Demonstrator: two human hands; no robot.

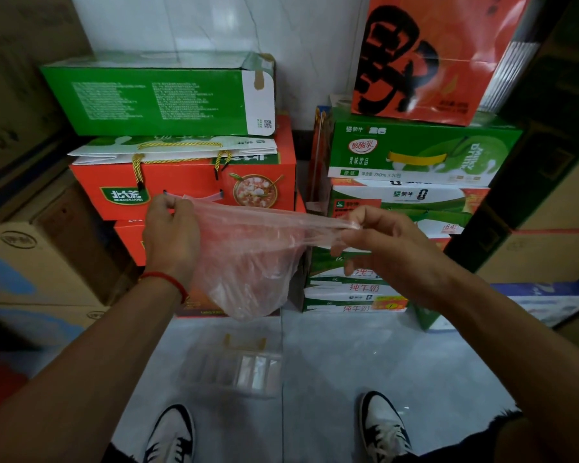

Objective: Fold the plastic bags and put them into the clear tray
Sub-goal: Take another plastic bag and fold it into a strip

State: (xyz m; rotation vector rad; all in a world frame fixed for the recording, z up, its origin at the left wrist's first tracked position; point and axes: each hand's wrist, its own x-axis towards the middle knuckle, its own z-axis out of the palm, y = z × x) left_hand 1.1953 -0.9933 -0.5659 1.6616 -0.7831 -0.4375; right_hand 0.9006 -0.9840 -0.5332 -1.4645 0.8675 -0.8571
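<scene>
Stacked cartons behind; translucent pinkish bag stretched, sagging.

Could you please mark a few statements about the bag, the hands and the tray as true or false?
1. Both hands hold the plastic bag. True: the left hand and the right hand pinch its top edge.
2. The bag lies folded in the clear tray. False: it hangs in the air, unfolded.
3. The tray sits on the floor below the bag. True.
4. The tray stands on the green box. False: it is on the floor.
</scene>
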